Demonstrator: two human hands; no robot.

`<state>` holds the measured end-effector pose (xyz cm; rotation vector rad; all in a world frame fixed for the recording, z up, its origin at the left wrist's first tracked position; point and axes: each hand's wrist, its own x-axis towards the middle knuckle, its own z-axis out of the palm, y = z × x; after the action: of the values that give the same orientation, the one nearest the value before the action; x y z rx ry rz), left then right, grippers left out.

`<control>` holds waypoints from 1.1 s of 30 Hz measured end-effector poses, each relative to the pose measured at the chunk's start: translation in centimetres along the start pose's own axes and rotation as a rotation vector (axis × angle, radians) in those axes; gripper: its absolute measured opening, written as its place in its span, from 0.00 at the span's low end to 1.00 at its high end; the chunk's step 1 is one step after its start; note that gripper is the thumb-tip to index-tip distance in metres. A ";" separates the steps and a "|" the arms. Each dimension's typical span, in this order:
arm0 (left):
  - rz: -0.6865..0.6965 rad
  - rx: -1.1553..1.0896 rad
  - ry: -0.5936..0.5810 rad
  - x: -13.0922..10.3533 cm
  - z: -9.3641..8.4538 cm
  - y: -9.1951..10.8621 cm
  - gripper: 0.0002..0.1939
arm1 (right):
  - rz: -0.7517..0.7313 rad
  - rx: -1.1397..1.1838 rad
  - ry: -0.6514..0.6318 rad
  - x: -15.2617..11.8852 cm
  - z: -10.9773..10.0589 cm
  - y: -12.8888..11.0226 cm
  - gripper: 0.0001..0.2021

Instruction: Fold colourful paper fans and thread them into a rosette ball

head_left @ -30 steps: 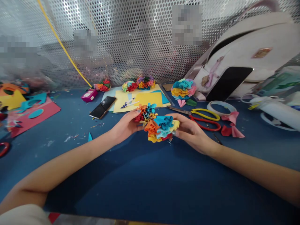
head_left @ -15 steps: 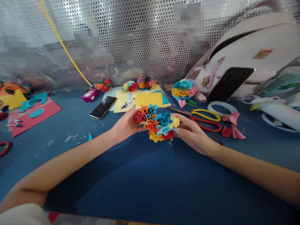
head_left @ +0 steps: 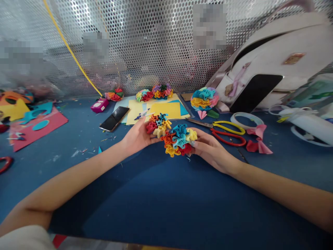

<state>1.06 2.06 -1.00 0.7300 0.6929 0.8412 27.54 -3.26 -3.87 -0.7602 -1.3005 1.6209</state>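
Note:
My left hand [head_left: 136, 138] is closed on a small ruffled paper flower ball [head_left: 159, 125] in red, orange, yellow and blue. My right hand [head_left: 214, 149] grips a larger ruffled paper flower ball [head_left: 179, 139] in blue, orange, yellow and red. Both balls are held above the blue table [head_left: 156, 201]. They sit side by side, the left one slightly farther back; I cannot tell if they touch. Just beyond my right hand lie scissors with yellow handles [head_left: 230, 127] and scissors with red handles [head_left: 229, 139].
Behind my hands lie yellow paper sheets [head_left: 166, 110], a phone [head_left: 114, 119] and a purple box [head_left: 99, 105]. More paper flower balls [head_left: 204, 98] stand along the perforated metal panel [head_left: 145, 41]. A pale backpack [head_left: 275, 48], a tape roll [head_left: 247, 119] and pink paper [head_left: 49, 128] flank them.
The smaller ball in my left hand has turned, showing more yellow toward me, and a gap now shows between the two balls' upper parts. My right hand has barely moved.

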 end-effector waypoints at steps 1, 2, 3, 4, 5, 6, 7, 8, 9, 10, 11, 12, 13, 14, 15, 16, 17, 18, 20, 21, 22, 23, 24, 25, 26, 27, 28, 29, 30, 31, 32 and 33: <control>0.002 -0.004 0.003 0.1 -0.1 0.0 0.23 | 0.006 -0.003 -0.005 -0.1 0.0 0.1 0.20; 0.006 -0.002 0.001 0.1 -0.1 0.1 0.23 | 0.011 -0.008 -0.011 -0.1 0.0 0.1 0.20; 0.012 0.005 -0.005 0.1 -0.2 0.1 0.24 | 0.015 -0.012 -0.015 -0.1 0.1 0.1 0.20; 0.021 0.014 -0.015 0.2 -0.3 0.1 0.24 | 0.014 -0.015 -0.016 -0.1 0.1 0.0 0.20; 0.032 0.025 -0.026 0.2 -0.3 0.1 0.24 | 0.014 -0.017 -0.015 -0.2 0.1 0.0 0.20; 0.040 0.035 -0.036 0.2 -0.3 0.1 0.24 | 0.014 -0.019 -0.015 -0.2 0.1 0.0 0.20; 0.047 0.043 -0.044 0.2 -0.4 0.1 0.25 | 0.014 -0.022 -0.015 -0.2 0.2 -0.1 0.20; 0.053 0.048 -0.048 0.1 -0.4 0.1 0.25 | 0.013 -0.027 -0.013 -0.2 0.2 -0.1 0.20; 0.056 0.052 -0.050 0.1 -0.4 0.1 0.26 | 0.012 -0.032 -0.011 -0.2 0.2 -0.1 0.20; 0.058 0.055 -0.050 0.1 -0.4 0.1 0.26 | 0.012 -0.037 -0.010 -0.2 0.2 -0.1 0.20; 0.061 0.057 -0.051 0.2 -0.4 0.1 0.26 | 0.012 -0.040 -0.011 -0.1 0.2 -0.1 0.20; 0.062 0.058 -0.053 0.2 -0.4 0.1 0.26 | 0.011 -0.041 -0.013 -0.1 0.2 -0.1 0.20; 0.061 0.059 -0.055 0.2 -0.4 0.2 0.25 | 0.010 -0.040 -0.016 -0.1 0.2 -0.1 0.20; 0.057 0.059 -0.056 0.2 -0.4 0.2 0.24 | 0.010 -0.036 -0.019 -0.1 0.2 -0.1 0.20; 0.051 0.059 -0.056 0.2 -0.3 0.2 0.23 | 0.009 -0.030 -0.020 -0.1 0.2 -0.1 0.21; 0.044 0.057 -0.052 0.1 -0.3 0.2 0.22 | 0.009 -0.026 -0.021 -0.1 0.3 -0.1 0.21; 0.035 0.055 -0.046 0.1 -0.2 0.2 0.21 | 0.010 -0.025 -0.022 -0.1 0.3 -0.2 0.21; 0.027 0.052 -0.039 0.1 -0.1 0.2 0.20 | 0.013 -0.029 -0.023 -0.1 0.3 -0.3 0.21; 0.017 0.048 -0.030 0.0 0.0 0.1 0.17 | 0.015 -0.045 -0.023 -0.1 0.4 -0.5 0.21; 0.015 0.051 -0.031 -0.1 0.0 0.1 0.16 | 0.014 -0.053 -0.023 -0.1 0.4 -0.5 0.21; 0.014 0.058 -0.037 -0.1 0.1 0.0 0.15 | 0.012 -0.059 -0.024 -0.1 0.5 -0.6 0.20; 0.014 0.068 -0.044 -0.2 0.1 0.0 0.14 | 0.009 -0.063 -0.023 -0.1 0.5 -0.6 0.20; 0.013 0.079 -0.050 -0.2 0.2 -0.1 0.14 | 0.003 -0.066 -0.021 -0.1 0.5 -0.6 0.19; 0.012 0.088 -0.052 -0.3 0.2 -0.1 0.14 | -0.004 -0.069 -0.019 -0.1 0.5 -0.6 0.18; 0.009 0.093 -0.050 -0.3 0.3 -0.2 0.14 | -0.014 -0.073 -0.017 -0.1 0.5 -0.6 0.18; 0.005 0.093 -0.045 -0.4 0.3 -0.2 0.14 | -0.021 -0.079 -0.015 -0.1 0.5 -0.7 0.17; -0.002 0.092 -0.041 -0.4 0.4 -0.2 0.14 | -0.027 -0.086 -0.013 -0.1 0.6 -0.7 0.17; -0.009 0.091 -0.038 -0.5 0.4 -0.2 0.14 | -0.029 -0.094 -0.014 -0.1 0.6 -0.8 0.17; -0.018 0.094 -0.037 -0.5 0.4 -0.2 0.14 | -0.028 -0.102 -0.017 -0.1 0.7 -0.9 0.18; -0.027 0.099 -0.041 -0.5 0.5 -0.2 0.15 | -0.024 -0.110 -0.020 -0.1 0.7 -1.0 0.18; -0.033 0.105 -0.047 -0.5 0.5 -0.2 0.15 | -0.020 -0.118 -0.021 -0.1 0.8 -1.1 0.18; -0.034 0.110 -0.053 -0.6 0.5 -0.2 0.16 | -0.017 -0.126 -0.021 -0.1 0.8 -1.1 0.18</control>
<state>1.26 1.35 -0.79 0.8340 0.7066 0.7549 27.16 -3.62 -2.56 -0.8081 -1.4311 1.5482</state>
